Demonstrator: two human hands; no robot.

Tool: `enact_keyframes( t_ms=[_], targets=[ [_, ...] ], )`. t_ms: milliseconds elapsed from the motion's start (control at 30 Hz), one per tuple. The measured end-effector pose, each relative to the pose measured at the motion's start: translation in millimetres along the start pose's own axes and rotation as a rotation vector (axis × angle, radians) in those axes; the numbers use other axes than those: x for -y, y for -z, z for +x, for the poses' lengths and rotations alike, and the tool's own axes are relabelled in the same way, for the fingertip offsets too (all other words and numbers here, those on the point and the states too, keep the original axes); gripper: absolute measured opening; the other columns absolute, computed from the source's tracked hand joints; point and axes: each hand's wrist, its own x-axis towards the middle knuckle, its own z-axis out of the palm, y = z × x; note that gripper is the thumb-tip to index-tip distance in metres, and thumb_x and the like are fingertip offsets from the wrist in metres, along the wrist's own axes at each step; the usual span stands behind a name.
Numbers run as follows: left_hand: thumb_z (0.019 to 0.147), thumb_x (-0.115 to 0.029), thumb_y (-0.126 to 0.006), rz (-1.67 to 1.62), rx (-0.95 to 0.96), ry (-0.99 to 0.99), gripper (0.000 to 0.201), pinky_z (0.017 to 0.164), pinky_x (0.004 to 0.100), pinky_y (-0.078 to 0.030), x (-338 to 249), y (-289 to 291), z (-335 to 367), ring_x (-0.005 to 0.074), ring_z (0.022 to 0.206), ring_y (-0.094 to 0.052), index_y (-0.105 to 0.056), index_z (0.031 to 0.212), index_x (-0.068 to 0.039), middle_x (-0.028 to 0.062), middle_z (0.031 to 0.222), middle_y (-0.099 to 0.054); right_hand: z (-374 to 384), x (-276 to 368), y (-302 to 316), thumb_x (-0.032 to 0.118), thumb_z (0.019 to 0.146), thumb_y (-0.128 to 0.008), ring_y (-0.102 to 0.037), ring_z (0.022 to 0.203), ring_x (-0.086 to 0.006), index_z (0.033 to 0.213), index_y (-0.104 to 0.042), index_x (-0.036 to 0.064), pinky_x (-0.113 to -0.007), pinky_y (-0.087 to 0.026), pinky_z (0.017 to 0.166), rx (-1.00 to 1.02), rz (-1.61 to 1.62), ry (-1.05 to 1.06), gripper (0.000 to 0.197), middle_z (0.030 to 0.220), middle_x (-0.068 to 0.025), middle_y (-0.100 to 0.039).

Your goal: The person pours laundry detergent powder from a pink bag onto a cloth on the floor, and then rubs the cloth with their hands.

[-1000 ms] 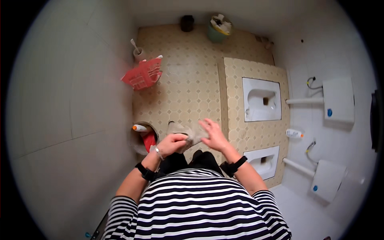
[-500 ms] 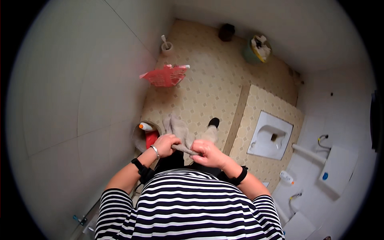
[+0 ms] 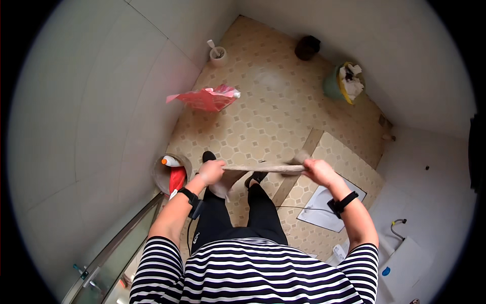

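Observation:
A beige-grey cloth (image 3: 263, 168) is pulled taut between my two hands, out in front of my legs. My left hand (image 3: 211, 173) grips one end, with a loose part drooping below it. Wrapped round the other end is my right hand (image 3: 320, 171), where some blurred cloth bunches beside the fingers. Just left of my left hand is a round bucket (image 3: 160, 178). It holds a white bottle (image 3: 172, 161) with an orange cap and something red (image 3: 177, 178). The squat toilet (image 3: 321, 205) is below my right hand, partly covered by my forearm.
A pink-red plastic item (image 3: 206, 100) stands near the left wall, with a brush holder (image 3: 218, 57) beyond. Farther back are a dark container (image 3: 307, 48) and a green bin (image 3: 332, 87) holding white paper. A raised step (image 3: 298, 169) edges the toilet; another white bottle (image 3: 340, 252) lies nearby.
My hands have moved apart, the right one farther right, and the once bunched cloth is now stretched across. My legs and shoes now show below it. The view has shifted.

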Motion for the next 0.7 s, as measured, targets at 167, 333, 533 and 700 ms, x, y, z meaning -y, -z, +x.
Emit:
enact_keyframes(
  t_ms=[167, 333, 533, 700],
  targets=[
    [0.069, -0.012, -0.062, 0.188, -0.105, -0.203, 0.016, 0.063, 0.0422, -0.045, -4.0, 21.4, 63.1, 0.0319, 0.076, -0.056, -0.055, 0.083, -0.01, 0.0113, 0.077, -0.056, 56.0, -55.5, 25.5, 0.016, 0.068, -0.065, -0.055, 0.077, -0.0295, 0.076, -0.05, 0.0094, -0.042, -0.042, 0.068, -0.265, -0.305, -0.102, 0.018, 0.074, -0.0083, -0.057],
    [0.069, -0.01, -0.053, 0.357, -0.366, -0.331, 0.004, 0.057, 0.0371, -0.044, -9.4, 27.1, 104.7, 0.0247, 0.071, -0.055, -0.053, 0.073, -0.013, 0.0061, 0.071, -0.049, 105.5, -92.8, 30.0, 0.016, 0.066, -0.066, -0.05, 0.085, -0.0234, 0.077, -0.052, 0.0121, -0.039, -0.039, 0.074, -0.505, -0.548, -0.08, 0.018, 0.079, -0.0033, -0.055],
    [0.072, -0.012, -0.051, 0.45, -0.113, -0.216, 0.009, 0.063, 0.0384, -0.045, 67.9, -82.0, 178.8, 0.0256, 0.076, -0.055, -0.055, 0.08, -0.011, 0.0082, 0.077, -0.053, 177.4, -194.4, -106.7, 0.019, 0.07, -0.062, -0.049, 0.09, -0.0254, 0.079, -0.056, 0.0115, -0.039, -0.04, 0.074, -0.434, -0.563, -0.216, 0.013, 0.085, -0.0049, -0.055],
    [0.082, -0.019, -0.049, 0.189, 0.334, 0.113, 0.026, 0.081, 0.0411, -0.045, 128.9, -207.0, 212.8, 0.0326, 0.1, -0.054, -0.054, 0.104, -0.007, 0.0188, 0.106, -0.054, 244.3, -249.8, -235.8, 0.018, 0.073, -0.065, -0.054, 0.094, -0.0289, 0.102, -0.056, 0.0097, -0.041, -0.046, 0.076, -0.25, -0.207, -0.364, 0.031, 0.095, -0.0107, -0.059]
  ],
)
